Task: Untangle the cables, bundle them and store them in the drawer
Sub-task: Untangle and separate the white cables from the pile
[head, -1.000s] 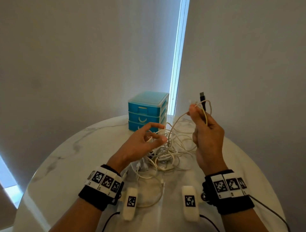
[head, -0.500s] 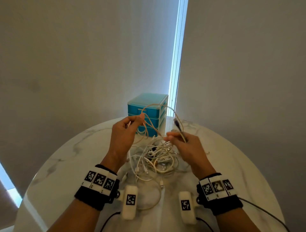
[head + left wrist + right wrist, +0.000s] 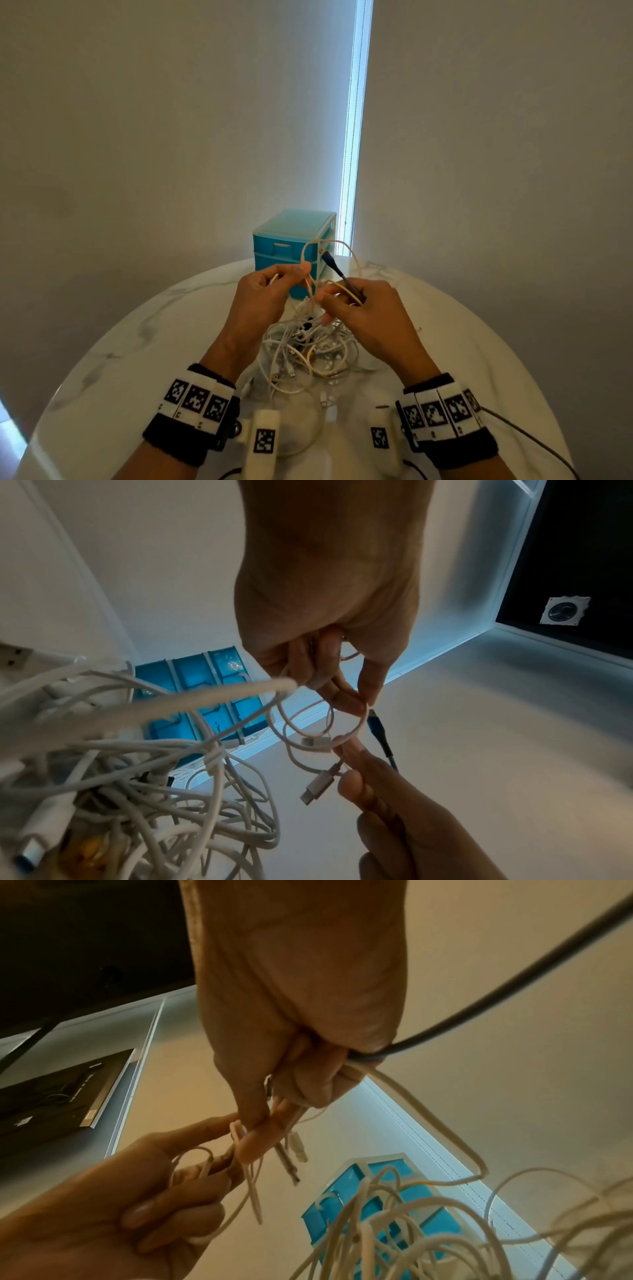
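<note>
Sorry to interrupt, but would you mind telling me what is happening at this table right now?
A person is untangling cables over a round white marble table. The left hand pinches a loop of thin cream cable, while the right hand grips that cable together with a dark cable with a blue plug. The tangled pile of white cables lies below on the table. The blue plastic drawer unit behind it looks closed; nothing is bundled yet.

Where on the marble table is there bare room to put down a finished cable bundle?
Bare marble table shows left of the left hand and right of the right hand, out to the rim. The middle is crowded: the cable tangle lies before the blue drawer unit.
</note>
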### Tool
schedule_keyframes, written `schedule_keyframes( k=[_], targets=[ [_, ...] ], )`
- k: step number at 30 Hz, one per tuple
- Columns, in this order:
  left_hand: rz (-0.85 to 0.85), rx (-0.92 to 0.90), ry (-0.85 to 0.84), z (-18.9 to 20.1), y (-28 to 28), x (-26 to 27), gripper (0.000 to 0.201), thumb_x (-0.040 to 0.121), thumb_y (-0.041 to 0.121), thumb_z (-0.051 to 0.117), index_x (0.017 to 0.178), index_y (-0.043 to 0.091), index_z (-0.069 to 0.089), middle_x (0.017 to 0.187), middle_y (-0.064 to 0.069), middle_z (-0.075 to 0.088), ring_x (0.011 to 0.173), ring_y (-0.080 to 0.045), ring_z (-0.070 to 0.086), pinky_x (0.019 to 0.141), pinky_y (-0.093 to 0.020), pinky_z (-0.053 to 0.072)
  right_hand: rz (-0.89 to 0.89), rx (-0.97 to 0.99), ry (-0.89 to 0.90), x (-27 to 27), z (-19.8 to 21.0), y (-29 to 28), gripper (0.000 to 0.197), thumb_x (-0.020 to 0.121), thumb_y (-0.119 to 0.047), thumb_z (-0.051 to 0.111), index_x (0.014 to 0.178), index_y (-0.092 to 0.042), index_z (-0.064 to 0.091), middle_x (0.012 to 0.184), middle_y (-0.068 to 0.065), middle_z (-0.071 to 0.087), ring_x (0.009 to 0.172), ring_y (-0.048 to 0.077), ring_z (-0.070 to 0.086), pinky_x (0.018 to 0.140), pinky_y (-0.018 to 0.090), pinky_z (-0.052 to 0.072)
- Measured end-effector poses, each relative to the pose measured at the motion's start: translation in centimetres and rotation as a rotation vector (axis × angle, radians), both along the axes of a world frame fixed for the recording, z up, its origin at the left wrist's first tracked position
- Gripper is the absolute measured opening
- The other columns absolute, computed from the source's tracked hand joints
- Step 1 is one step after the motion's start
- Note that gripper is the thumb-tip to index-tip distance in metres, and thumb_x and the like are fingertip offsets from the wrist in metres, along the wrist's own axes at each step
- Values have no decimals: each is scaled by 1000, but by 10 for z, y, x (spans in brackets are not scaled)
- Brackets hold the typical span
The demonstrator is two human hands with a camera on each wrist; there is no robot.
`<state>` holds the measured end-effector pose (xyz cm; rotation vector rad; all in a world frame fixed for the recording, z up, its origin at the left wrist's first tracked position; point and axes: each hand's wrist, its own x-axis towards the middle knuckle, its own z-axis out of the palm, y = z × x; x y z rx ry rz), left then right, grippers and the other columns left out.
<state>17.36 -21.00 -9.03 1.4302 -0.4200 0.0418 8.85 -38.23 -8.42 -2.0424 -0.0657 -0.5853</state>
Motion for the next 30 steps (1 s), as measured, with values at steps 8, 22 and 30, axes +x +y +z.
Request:
schedule_keyframes(
  k=[8, 22, 30],
  targets=[
    [97, 122, -89, 3, 15, 7, 31, 99, 43, 70, 94, 14, 83, 73, 14, 73, 53, 9, 55, 58, -12, 41, -691, 278, -118, -8, 35, -91, 24, 101, -26, 71, 121, -14, 68, 116, 7, 79, 97, 20, 73, 83, 29, 48],
    [-270, -345, 77, 15, 2, 6, 32, 109, 11, 41, 129, 3, 64, 83, 2, 52, 67, -11, 42, 60, -23, 39, -684, 308, -375, -4, 16, -57, 27, 104, -32, 67, 125, -24, 53, 81, -5, 65, 69, 7, 63, 67, 29, 50],
    [-131, 180, -351, 12, 7, -6, 30, 106, 19, 62, 128, 33, 77, 112, 4, 74, 103, -10, 71, 95, -27, 59, 85, 352, -186, 7, 7, 10, 36, 116, -36, 42, 112, -18, 73, 71, 6, 50, 55, 4, 41, 51, 16, 35]
  ],
)
